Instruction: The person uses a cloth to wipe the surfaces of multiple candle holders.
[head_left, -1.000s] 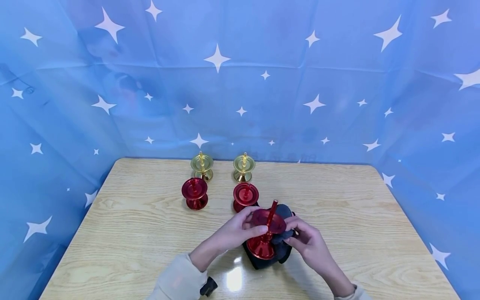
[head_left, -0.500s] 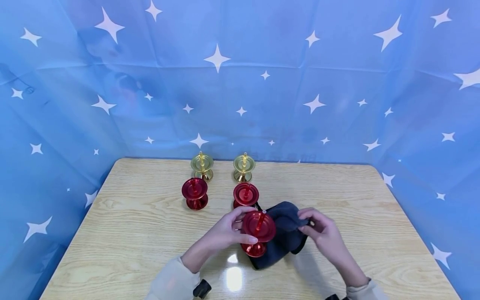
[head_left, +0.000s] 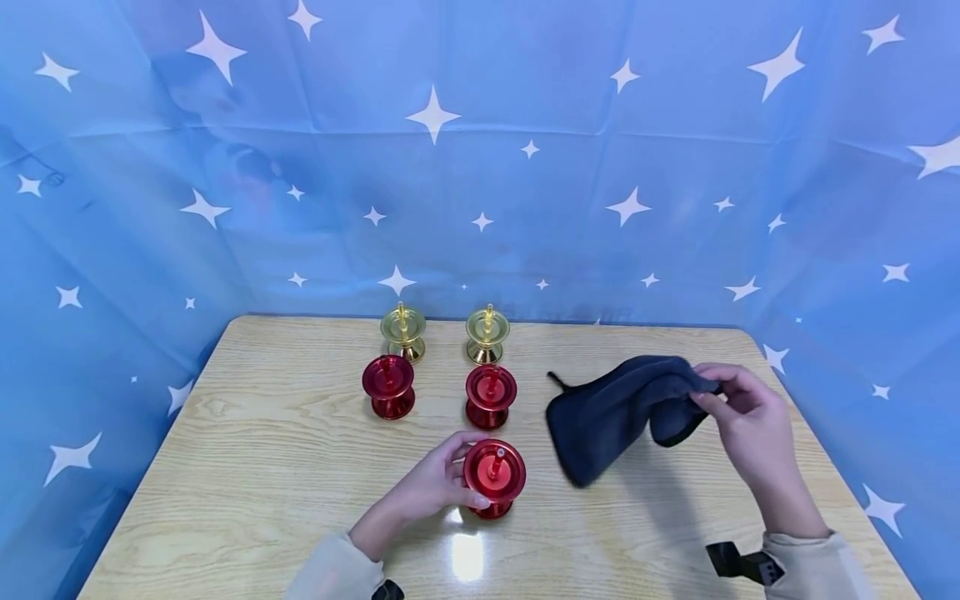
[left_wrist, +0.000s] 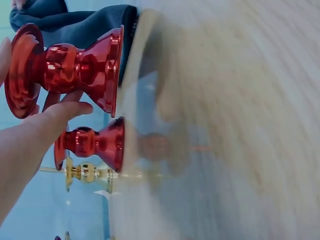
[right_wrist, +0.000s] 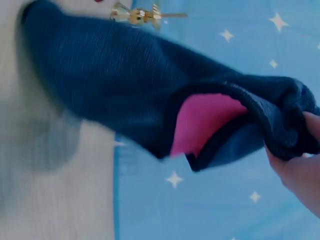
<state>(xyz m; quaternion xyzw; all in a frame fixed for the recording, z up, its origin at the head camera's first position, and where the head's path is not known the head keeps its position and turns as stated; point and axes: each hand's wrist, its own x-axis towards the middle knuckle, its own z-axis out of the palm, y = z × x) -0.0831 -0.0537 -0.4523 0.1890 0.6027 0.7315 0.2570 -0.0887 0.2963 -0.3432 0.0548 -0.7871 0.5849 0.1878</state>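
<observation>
My left hand (head_left: 423, 487) holds a shiny red candle holder (head_left: 495, 477) near the front middle of the table, thumb and fingers around its upper part. In the left wrist view this candle holder (left_wrist: 60, 70) shows a dish, a narrow waist and a flared base close to the tabletop. Over the right side of the table, my right hand (head_left: 753, 433) pinches one end of a dark navy cloth (head_left: 607, 417). The rest of the cloth hangs leftward, with a small loop at its far corner. A pink side of the cloth (right_wrist: 207, 117) appears in the right wrist view.
Two more red candle holders, one at left (head_left: 387, 382) and one at right (head_left: 491, 392), stand just beyond my left hand. Behind them are two gold ones, left (head_left: 402, 329) and right (head_left: 487, 331). A blue star-patterned curtain (head_left: 480, 183) borders the wooden table (head_left: 247, 467).
My right hand has pulled the cloth away from the red candle holder, off to the right. My left hand has shifted left and turned the holder from tilted to nearly upright.
</observation>
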